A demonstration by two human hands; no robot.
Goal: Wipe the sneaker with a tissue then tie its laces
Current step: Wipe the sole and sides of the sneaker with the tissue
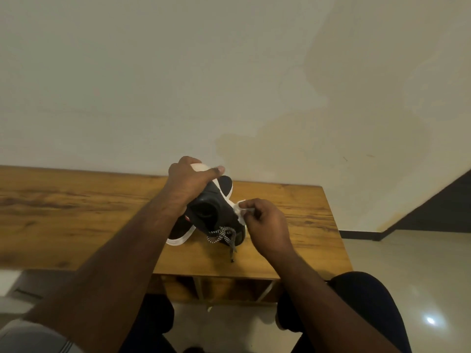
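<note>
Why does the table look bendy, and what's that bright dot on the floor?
Head view: the wide-angle lens curves the table edge and stretches the arms; the bright dot is glare from a light on the glossy floor; dim warm light leaves the sneaker dark, its details hard to read between the left hand and right hand.

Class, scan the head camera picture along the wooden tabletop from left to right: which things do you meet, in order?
Left hand gripping the sole of the held black sneaker with white sole → crumpled white tissue → right hand pinching the tissue → bare right end of the wooden table.
</note>
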